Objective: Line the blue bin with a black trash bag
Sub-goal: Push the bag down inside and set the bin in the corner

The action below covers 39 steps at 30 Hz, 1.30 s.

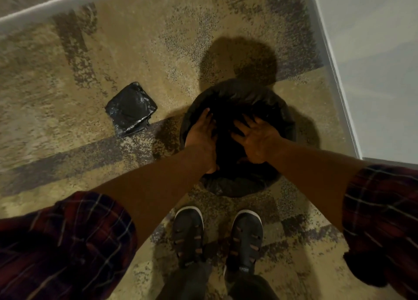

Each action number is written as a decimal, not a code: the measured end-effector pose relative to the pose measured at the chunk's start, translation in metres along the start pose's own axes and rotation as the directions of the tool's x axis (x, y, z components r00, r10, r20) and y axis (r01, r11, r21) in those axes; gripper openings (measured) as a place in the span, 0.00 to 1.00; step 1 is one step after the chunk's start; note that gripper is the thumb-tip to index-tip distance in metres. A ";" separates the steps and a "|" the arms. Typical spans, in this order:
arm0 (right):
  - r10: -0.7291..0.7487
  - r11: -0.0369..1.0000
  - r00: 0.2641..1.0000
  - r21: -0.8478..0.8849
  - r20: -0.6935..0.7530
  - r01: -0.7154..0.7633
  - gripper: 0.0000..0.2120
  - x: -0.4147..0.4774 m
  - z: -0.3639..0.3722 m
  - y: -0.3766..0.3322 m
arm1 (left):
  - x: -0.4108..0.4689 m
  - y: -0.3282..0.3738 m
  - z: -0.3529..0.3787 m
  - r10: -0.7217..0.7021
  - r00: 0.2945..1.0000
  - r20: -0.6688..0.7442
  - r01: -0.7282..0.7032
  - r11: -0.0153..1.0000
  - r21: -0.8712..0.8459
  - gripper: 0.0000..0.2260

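Observation:
A round bin stands on the carpet in front of my feet, wholly covered by a black trash bag (pixel 239 93) draped over its rim; none of the blue shows. My left hand (pixel 201 136) rests on the bag at the bin's left rim, fingers stretched forward. Over the dark mouth of the bin my right hand (pixel 255 139) is spread flat, palm down, fingers apart and pressing into the bag. Neither hand is closed around the plastic.
A folded black trash bag (pixel 131 108) lies on the carpet to the left of the bin. A white wall and baseboard (pixel 339 91) run close on the right. My two dark shoes (pixel 217 234) stand just behind the bin.

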State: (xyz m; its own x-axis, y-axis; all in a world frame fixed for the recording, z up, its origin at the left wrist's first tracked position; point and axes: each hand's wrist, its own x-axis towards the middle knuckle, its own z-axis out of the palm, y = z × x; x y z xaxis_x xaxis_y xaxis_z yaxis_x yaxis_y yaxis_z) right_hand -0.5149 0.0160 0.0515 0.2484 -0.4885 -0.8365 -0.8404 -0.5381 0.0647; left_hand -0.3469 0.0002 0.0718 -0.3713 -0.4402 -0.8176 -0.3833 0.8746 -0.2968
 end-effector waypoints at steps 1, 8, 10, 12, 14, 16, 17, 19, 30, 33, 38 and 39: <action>-0.011 1.000 1.000 0.021 -0.028 0.011 0.46 -0.003 -0.001 -0.002 | -0.002 0.000 -0.002 0.001 1.000 -0.011 -0.001 1.000 -0.011 0.49; 0.047 0.985 0.984 0.171 -0.173 -0.016 0.37 -0.050 -0.021 -0.023 | -0.017 -0.004 -0.021 0.032 0.988 -0.151 -0.033 0.999 -0.007 0.44; 0.056 0.968 0.991 0.251 -0.125 -0.023 0.40 -0.065 -0.016 -0.032 | -0.019 -0.007 -0.023 0.007 0.987 -0.160 -0.005 1.000 0.017 0.46; 0.048 0.956 0.998 0.292 -0.052 -0.031 0.41 -0.074 -0.004 -0.040 | -0.017 -0.011 -0.022 -0.007 0.989 -0.146 0.012 1.000 0.029 0.48; 0.042 0.944 0.998 0.325 0.044 -0.054 0.40 -0.074 0.008 -0.044 | -0.015 -0.015 -0.019 -0.002 0.995 -0.101 0.008 0.998 0.055 0.49; 0.049 0.933 0.996 0.351 0.080 -0.074 0.40 -0.071 0.013 -0.044 | -0.013 -0.017 -0.013 0.006 0.997 -0.083 0.000 0.997 0.080 0.49; 0.046 0.934 0.997 0.350 0.063 -0.066 0.40 -0.070 0.013 -0.043 | -0.014 -0.017 -0.012 0.018 0.995 -0.093 -0.011 0.997 0.077 0.48; 0.035 0.946 0.999 0.322 -0.014 -0.029 0.39 -0.069 0.007 -0.040 | -0.019 -0.015 -0.011 0.053 0.989 -0.136 -0.048 0.998 0.039 0.45; -0.317 0.947 0.878 -0.172 -0.358 0.271 0.27 -0.039 -0.066 0.034 | -0.058 0.011 -0.019 0.150 0.982 -0.115 -0.188 0.851 -0.491 0.38; -0.304 0.937 0.906 -0.263 -0.295 0.229 0.30 -0.031 -0.063 0.047 | -0.053 0.014 -0.002 0.163 0.986 -0.031 -0.155 0.844 -0.513 0.39; -0.303 0.935 0.914 -0.271 -0.271 0.230 0.31 -0.034 -0.049 0.047 | -0.053 0.016 0.019 0.116 0.980 -0.164 -0.182 0.859 -0.478 0.39; -0.302 0.943 0.902 -0.235 -0.309 0.235 0.30 -0.039 -0.047 0.043 | -0.055 0.017 0.021 0.103 0.969 -0.223 -0.202 0.852 -0.483 0.38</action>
State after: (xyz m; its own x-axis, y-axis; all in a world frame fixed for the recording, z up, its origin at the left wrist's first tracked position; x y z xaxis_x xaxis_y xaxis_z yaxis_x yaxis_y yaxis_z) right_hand -0.5383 -0.0208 0.1122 0.6263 -0.4906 -0.6059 -0.6211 -0.7837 -0.0074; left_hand -0.3153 0.0434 0.1009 -0.5884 -0.3816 -0.7128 -0.6600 0.7360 0.1508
